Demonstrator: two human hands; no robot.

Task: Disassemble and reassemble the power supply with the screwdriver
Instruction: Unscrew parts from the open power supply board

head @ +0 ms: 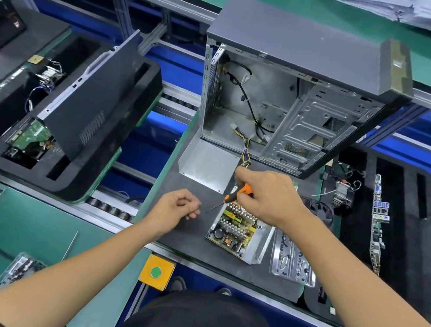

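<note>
The power supply (237,231) lies open on the dark mat, its circuit board, heat sinks and yellow parts exposed. Its bare metal cover (207,163) stands just behind and to the left. My right hand (266,193) grips the orange-and-black screwdriver (233,196) above the supply's far edge, the thin shaft pointing down-left toward the mat. My left hand (180,207) hovers left of the supply with its fingers curled together; whether a screw sits between them I cannot tell. A bundle of coloured wires (246,157) runs from the supply into the case.
An open grey computer case (298,105) stands behind the supply. A clear plastic tray (292,257) lies to its right, with a fan and boards beyond. Black foam trays with parts sit left. A yellow box with a green button (156,272) is at the front edge.
</note>
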